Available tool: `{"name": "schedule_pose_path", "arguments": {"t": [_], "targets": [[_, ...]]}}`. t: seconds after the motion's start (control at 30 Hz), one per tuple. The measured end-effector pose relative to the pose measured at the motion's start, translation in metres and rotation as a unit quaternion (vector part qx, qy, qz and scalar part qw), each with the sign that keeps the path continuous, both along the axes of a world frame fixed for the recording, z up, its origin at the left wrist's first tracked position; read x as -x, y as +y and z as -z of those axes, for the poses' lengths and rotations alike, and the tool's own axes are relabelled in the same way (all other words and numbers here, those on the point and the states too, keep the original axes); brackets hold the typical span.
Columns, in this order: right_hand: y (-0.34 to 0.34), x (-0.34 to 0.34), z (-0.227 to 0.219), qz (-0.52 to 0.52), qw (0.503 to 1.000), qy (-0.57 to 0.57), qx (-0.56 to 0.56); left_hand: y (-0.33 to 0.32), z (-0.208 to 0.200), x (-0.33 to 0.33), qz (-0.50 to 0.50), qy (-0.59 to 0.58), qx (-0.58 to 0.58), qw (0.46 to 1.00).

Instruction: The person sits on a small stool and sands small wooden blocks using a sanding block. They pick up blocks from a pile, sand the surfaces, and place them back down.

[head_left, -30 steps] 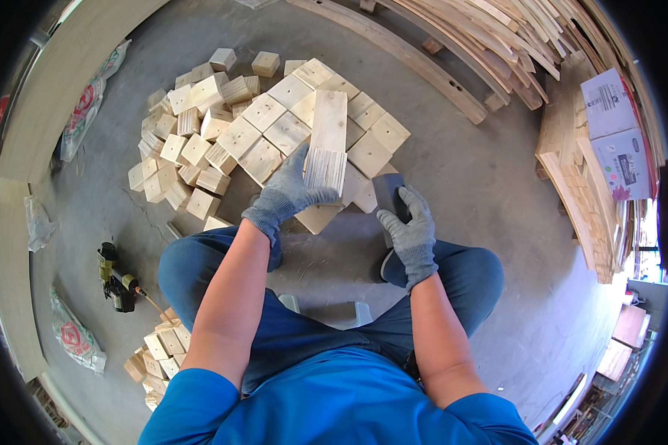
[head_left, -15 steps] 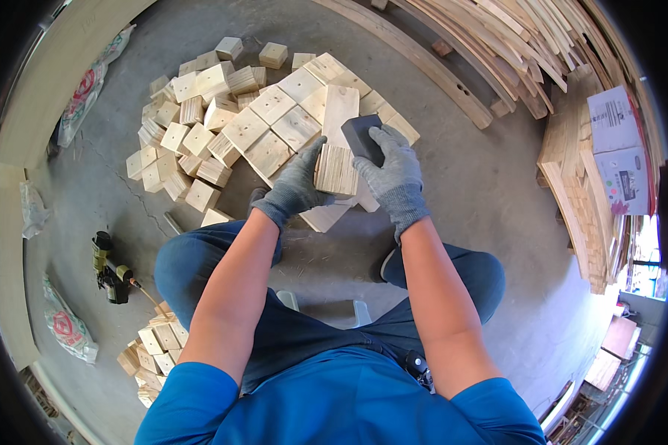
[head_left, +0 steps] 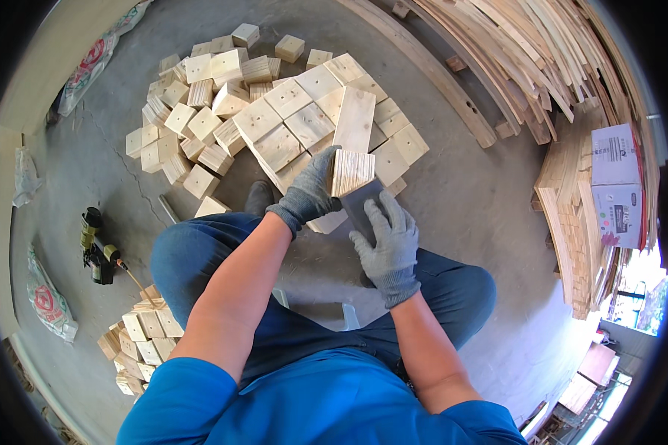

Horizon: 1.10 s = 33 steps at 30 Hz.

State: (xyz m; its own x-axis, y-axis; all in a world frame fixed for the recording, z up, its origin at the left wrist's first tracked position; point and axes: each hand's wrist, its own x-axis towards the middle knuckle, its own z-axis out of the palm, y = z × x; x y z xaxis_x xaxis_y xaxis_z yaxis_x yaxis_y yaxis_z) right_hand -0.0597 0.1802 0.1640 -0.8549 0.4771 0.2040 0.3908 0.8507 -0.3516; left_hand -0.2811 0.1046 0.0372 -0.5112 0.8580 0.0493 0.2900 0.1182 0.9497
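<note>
My left hand (head_left: 308,194), in a grey knit glove, grips a pale wooden block (head_left: 353,172) by its left side, with the striped layered face turned up. My right hand (head_left: 387,248), gloved alike, has its fingers over a dark grey sanding block (head_left: 361,209). That dark block lies against the near side of the wooden block; the fingers hide part of it. Just beyond both hands, a longer pale board (head_left: 355,119) rests on a platform of wooden blocks (head_left: 308,124) set side by side. Where the held block ends underneath cannot be seen.
Loose wooden blocks (head_left: 200,122) are heaped at the far left, with a smaller pile (head_left: 145,330) near my left knee. A nail gun (head_left: 96,248) lies on the floor to the left. Long planks (head_left: 490,52) and a printed carton (head_left: 616,185) stand at right.
My right hand has come toward me with the sanding block, from above the wooden block down to its near side. The left hand and wooden block have shifted slightly right.
</note>
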Motion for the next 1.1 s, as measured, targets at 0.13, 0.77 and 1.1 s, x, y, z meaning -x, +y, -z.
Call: {"name": "schedule_pose_path", "arguments": {"t": [0.13,0.77,1.1], "targets": [[0.039,0.058,0.001,0.024,0.999,0.013,-0.031,-0.002,-0.001,0.0,-0.008,0.01,-0.001,1.0],[-0.004,0.015,-0.002,-0.022,0.999,-0.007,-0.038,0.0,-0.014,-0.006,-0.026,-0.013,0.011,1.0],[0.065,0.138,-0.006,0.027,0.999,-0.021,-0.029,-0.002,-0.027,-0.006,-0.022,-0.016,-0.012,1.0]]}}
